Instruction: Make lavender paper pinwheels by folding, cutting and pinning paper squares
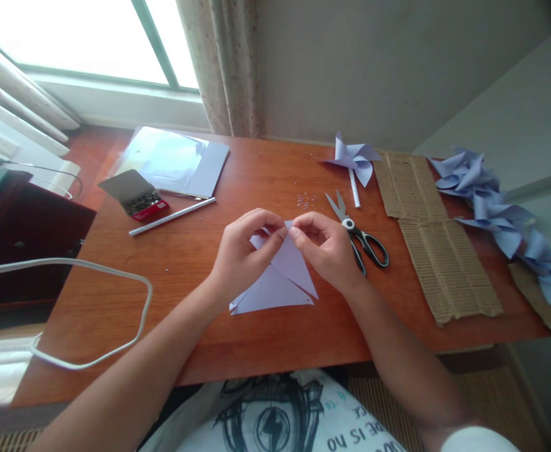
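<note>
A pale lilac paper square point(272, 292), slit in from its corners and with small holes near the corner tips, is held up at its far edge over the table. My left hand point(251, 248) pinches that far corner between thumb and forefinger. Pressed close beside it, my right hand point(320, 248) pinches the same corner, the fingertips of both hands almost meeting. Just right of my right hand lies a pair of black-handled scissors point(363, 238), blades apart. Small paper bits point(307, 201) are scattered beyond the hands.
A finished paper pinwheel point(353, 157) on a white stick lies at the back. Corrugated cardboard point(438, 251) and several more pinwheels point(496, 201) are on the right. Leftward are a rolled paper stick point(172, 216), an open small box point(137, 194), a plastic folder point(176, 160) and a white cable point(148, 295).
</note>
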Demonstrator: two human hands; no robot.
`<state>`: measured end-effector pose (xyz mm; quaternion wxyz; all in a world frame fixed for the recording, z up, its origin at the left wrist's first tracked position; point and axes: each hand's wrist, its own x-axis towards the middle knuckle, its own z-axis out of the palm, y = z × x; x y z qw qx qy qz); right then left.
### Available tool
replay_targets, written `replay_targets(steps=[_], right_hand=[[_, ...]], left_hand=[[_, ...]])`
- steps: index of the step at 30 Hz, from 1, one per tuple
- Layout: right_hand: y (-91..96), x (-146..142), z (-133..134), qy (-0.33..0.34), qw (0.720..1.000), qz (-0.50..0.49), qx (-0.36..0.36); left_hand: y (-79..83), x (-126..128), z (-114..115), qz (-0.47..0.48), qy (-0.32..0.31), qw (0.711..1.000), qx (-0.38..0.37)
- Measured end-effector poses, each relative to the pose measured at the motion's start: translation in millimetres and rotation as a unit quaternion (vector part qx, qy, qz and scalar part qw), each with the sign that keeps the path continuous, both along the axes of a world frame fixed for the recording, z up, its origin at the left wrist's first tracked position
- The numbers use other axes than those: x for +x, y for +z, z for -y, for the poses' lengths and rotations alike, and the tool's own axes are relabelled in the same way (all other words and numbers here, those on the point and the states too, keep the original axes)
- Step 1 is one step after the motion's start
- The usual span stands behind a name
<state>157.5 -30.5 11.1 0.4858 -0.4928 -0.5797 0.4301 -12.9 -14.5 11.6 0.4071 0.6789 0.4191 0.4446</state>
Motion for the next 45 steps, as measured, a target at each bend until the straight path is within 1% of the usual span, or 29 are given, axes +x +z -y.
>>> replay_targets(steps=[2,4,6,8,9,11,13,15,17,21,24,28,31,34,36,37,40,42,43,45], right_hand=[[-0.2,2.9,-2.4,-0.026,0.999,-0.026,-0.016],[0.3,7.8,-5.9,-0.046,0.996,-0.072,-0.028],[1.6,13.6,-9.9,-0.043,0.989,-0.139,-0.042],[3.3,18.5,-13.5,-0.033,0.977,-0.203,-0.057],[4.1,20.3,-14.9,-0.030,0.971,-0.230,-0.064],[4.9,22.0,-16.8,-0.032,0.958,-0.273,-0.077],[4.5,22.1,-17.6,-0.039,0.947,-0.305,-0.089],[3.2,21.7,-18.0,-0.047,0.937,-0.330,-0.101],[1.5,21.9,-18.8,-0.052,0.928,-0.350,-0.115],[-2.1,24.2,-21.7,-0.055,0.920,-0.362,-0.139],[-4.6,26.3,-23.8,-0.061,0.924,-0.345,-0.151],[-4.6,34.3,-25.6,-0.084,0.947,-0.281,-0.132],[-1.2,45.7,-27.0,-0.078,0.966,-0.223,-0.105],[1.9,54.3,-27.2,-0.077,0.984,-0.148,-0.068],[2.6,54.3,-25.9,-0.053,0.992,-0.098,-0.054],[2.6,52.4,-24.8,-0.029,0.996,-0.074,-0.051],[0.7,41.8,-20.2,0.075,0.994,0.009,-0.077],[-2.1,33.9,-17.2,0.125,0.985,0.052,-0.106],[-3.8,30.6,-16.1,0.134,0.982,0.062,-0.116],[-7.3,25.8,-15.1,0.127,0.983,0.061,-0.121]], left_hand=[[-1.3,-2.6,-2.6,0.006,0.037,0.999,0.003],[-3.2,-7.4,-7.9,0.014,0.091,0.996,0.004],[-5.7,-12.8,-14.9,0.021,0.129,0.991,-0.006],[-8.4,-16.1,-21.4,0.037,0.147,0.988,-0.031],[-9.5,-16.5,-23.8,0.059,0.148,0.986,-0.051],[-10.6,-14.7,-25.8,0.131,0.129,0.977,-0.110],[-10.4,-10.7,-24.3,0.207,0.092,0.956,-0.187],[-10.0,-7.0,-20.9,0.254,0.061,0.933,-0.246],[-10.3,-5.0,-17.9,0.275,0.054,0.920,-0.273],[-11.6,-5.2,-16.7,0.304,0.069,0.905,-0.290],[-10.7,-6.0,-17.7,0.303,0.082,0.906,-0.286],[-7.6,-7.5,-17.7,0.263,0.088,0.915,-0.292],[-6.8,-9.4,-17.5,0.193,0.055,0.932,-0.301],[-8.1,-10.6,-17.0,0.097,0.001,0.949,-0.301],[-9.7,-10.5,-16.5,0.041,-0.048,0.957,-0.283],[-10.6,-10.2,-16.2,0.020,-0.073,0.961,-0.266],[-13.5,-9.1,-15.6,-0.013,-0.125,0.971,-0.204],[-15.4,-8.4,-15.6,-0.027,-0.128,0.976,-0.175],[-16.3,-8.2,-15.6,-0.038,-0.124,0.977,-0.166],[-17.7,-7.8,-15.6,-0.060,-0.112,0.980,-0.153]])
